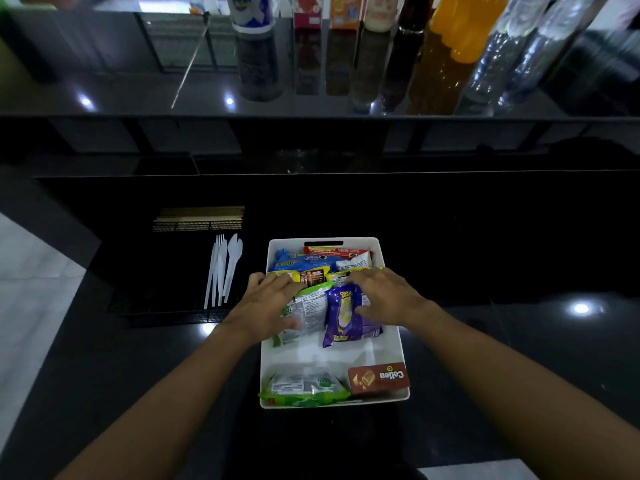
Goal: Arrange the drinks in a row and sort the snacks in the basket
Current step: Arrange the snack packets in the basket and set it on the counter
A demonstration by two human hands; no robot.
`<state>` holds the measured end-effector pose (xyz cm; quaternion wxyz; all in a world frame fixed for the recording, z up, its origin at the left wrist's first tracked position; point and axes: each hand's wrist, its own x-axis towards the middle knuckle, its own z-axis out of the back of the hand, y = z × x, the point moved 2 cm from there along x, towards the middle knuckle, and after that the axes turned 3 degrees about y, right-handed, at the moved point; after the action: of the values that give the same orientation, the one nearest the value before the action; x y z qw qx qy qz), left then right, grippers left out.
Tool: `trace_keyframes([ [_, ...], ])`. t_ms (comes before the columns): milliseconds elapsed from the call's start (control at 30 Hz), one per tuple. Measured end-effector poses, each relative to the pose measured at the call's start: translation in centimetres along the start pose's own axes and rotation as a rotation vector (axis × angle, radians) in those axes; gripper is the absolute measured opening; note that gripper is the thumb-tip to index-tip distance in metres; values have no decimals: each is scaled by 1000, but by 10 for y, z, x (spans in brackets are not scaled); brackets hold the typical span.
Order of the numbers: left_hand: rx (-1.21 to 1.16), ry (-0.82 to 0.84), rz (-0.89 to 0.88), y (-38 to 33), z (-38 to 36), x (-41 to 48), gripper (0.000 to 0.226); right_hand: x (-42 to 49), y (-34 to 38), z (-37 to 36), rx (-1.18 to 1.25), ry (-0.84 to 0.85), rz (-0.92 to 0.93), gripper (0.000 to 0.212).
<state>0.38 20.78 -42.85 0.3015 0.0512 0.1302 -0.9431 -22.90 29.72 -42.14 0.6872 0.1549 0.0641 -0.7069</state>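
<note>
A white basket (391,344) sits on the lower black counter, full of snack packets. My left hand (266,303) rests on a green-and-white packet (308,306) in the middle of the basket. My right hand (384,296) presses on a purple packet (343,317) beside it. Blue, red and yellow packets (304,263) lie at the far end. A second green packet (304,389) and a brown Collon box (379,377) lie at the near end. Drinks stand in a row on the raised glossy shelf: a cup (251,12), cartons (344,10), bottles (460,26).
White plastic cutlery (225,268) lies left of the basket, with a bundle of wooden chopsticks (199,218) behind it in a black wire tray. The raised shelf edge (311,116) runs across above the lower counter. White floor shows at far left.
</note>
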Motion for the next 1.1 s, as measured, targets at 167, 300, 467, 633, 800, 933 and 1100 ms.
trace_keyframes([
  [167,-14,-11,-15,-6,10,-4,86,-7,2,3,17,7,22,69],
  [300,-18,-92,-86,-10,15,-13,68,-22,10,14,7,-135,144,71],
  [467,-133,-125,-270,-29,18,-35,38,-47,19,31,44,-299,327,41],
  [633,-221,283,-221,-39,11,-55,72,-72,25,20,152,158,318,41],
  [800,-175,442,-154,-39,-7,-66,100,-86,25,-1,88,340,253,56],
  [933,-158,407,-182,-35,-14,-65,77,-85,23,-15,20,328,209,56],
  [1100,-108,317,-148,-22,-4,-53,46,-72,25,-13,40,189,178,47],
])
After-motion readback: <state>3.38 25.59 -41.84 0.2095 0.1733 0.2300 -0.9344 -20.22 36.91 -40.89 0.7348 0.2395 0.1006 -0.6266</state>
